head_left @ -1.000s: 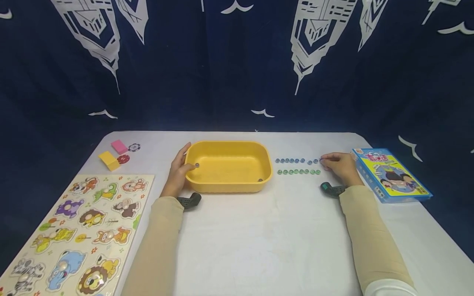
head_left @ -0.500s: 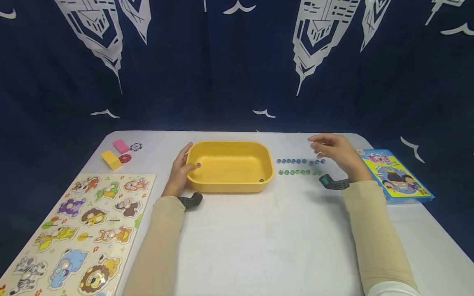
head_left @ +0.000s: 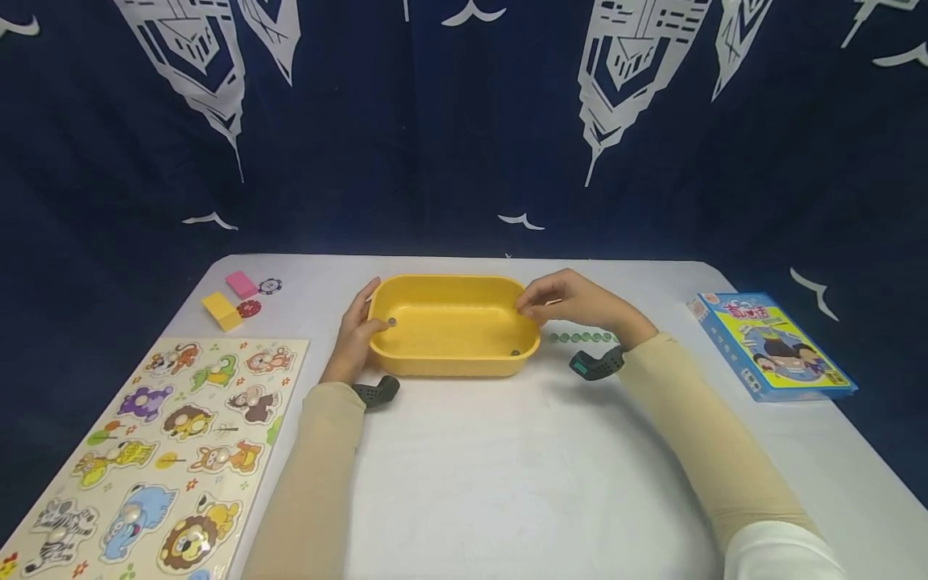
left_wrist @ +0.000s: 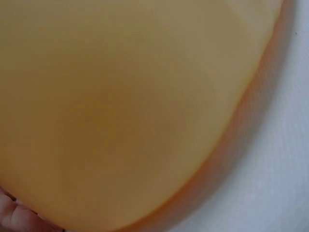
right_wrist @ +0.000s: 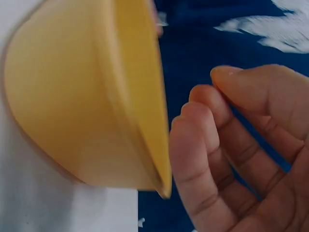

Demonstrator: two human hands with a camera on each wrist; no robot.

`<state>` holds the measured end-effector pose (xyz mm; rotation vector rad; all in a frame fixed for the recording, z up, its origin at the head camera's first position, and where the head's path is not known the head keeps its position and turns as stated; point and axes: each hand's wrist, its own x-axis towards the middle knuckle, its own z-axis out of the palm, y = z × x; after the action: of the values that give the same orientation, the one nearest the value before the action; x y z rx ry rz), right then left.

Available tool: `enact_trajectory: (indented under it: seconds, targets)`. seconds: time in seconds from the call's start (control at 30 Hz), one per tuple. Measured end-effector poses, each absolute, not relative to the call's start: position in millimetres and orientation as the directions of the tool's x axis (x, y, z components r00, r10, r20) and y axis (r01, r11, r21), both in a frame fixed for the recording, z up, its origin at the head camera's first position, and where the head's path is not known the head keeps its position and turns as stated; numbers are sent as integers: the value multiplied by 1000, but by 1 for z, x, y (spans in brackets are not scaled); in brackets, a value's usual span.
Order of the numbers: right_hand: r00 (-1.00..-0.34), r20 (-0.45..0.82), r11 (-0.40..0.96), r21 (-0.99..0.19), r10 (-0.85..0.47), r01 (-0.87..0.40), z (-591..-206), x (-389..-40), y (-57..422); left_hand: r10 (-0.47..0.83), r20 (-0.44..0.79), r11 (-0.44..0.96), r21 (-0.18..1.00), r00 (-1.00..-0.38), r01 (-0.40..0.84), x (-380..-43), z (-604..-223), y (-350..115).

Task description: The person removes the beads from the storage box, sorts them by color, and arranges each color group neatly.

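A yellow plastic basin (head_left: 453, 367) stands on the white table. My left hand (head_left: 354, 338) grips its left rim, thumb over the inside and fingers along the outer wall. Two small glass beads lie in the basin, one bead (head_left: 391, 322) by the left thumb, the other bead (head_left: 515, 353) in the front right corner. My right hand (head_left: 580, 308) is at the right rim, fingers relaxed and bent. In the right wrist view, nothing shows between thumb and fingertips of the right hand (right_wrist: 241, 140). A row of green beads (head_left: 586, 337) shows below it; the blue row is hidden behind the hand.
A boxed game (head_left: 776, 345) lies at the right. An animal peg puzzle board (head_left: 181, 459) covers the left side. Behind it lie a yellow block (head_left: 221, 311), a pink block (head_left: 242, 284) and two poker chips (head_left: 249, 308). A dark blue curtain (head_left: 435, 161) hangs behind the table.
My right hand has left the end of the blue bead row, lifted, and moved left to the basin's right rim. The left hand keeps its grip on the basin.
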<state>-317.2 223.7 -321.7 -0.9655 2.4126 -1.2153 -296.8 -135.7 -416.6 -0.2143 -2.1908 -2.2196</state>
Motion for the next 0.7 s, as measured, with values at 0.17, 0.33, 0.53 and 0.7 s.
enact_trajectory:
  seconds: [0.17,0.33,0.53,0.7]
  targets:
    - [-630,-37,471,-698,-776,-539,-321,-322,191,77,115,-12,993,-990,114,-297,-418,-136]
    - [-489,-186,503,-547,-852,-668,-326,-322,165,76,127,3,992,-989,127,-297,-419,-135]
    - [-453,-343,564,-397,-823,-724,-334,-324,149,69,124,12,992,-990,125,-298,-419,-135]
    - [-451,-378,575,-345,-808,-742,-337,-325,144,67,115,7,993,-991,116,-300,-420,-136]
